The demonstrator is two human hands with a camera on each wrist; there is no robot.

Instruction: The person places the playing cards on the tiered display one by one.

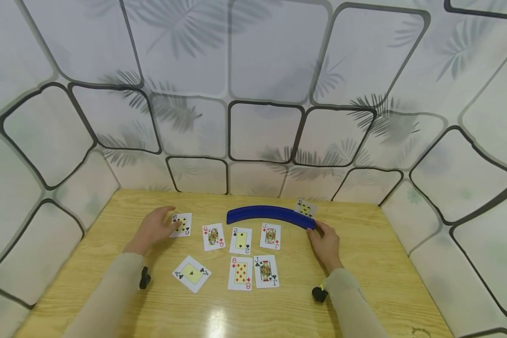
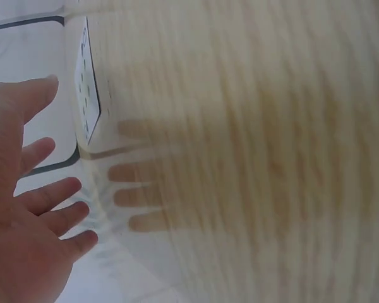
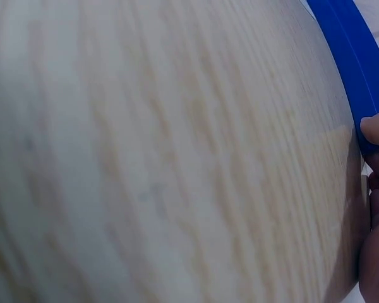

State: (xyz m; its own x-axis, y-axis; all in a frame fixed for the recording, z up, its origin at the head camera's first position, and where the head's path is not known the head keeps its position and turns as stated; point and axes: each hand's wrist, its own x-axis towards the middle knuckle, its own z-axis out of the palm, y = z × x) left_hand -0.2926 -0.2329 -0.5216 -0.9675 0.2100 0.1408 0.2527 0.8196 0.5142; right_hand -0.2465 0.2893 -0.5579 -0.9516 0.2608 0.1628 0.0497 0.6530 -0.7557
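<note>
My left hand (image 1: 153, 230) hovers with spread fingers by a black-suited number card (image 1: 186, 220). The thumb overlaps that card in the head view, while the left wrist view shows the hand apart from it, its palm empty. At the right end of a curved blue card holder (image 1: 262, 212), my right hand (image 1: 326, 245) grips the holder between thumb and fingers. Part of those fingers is hidden behind it. One black-suited card (image 1: 306, 206) stands upright in the holder, close to that hand.
Face up on the wooden table (image 1: 152, 310) lie a queen of diamonds (image 1: 213, 236), a black two (image 1: 241, 240), a red jack (image 1: 270, 236), an ace of clubs (image 1: 192, 273), an eight of diamonds (image 1: 240, 273) and a black jack (image 1: 266, 271). Patterned walls (image 1: 262, 131) enclose the table's back and sides.
</note>
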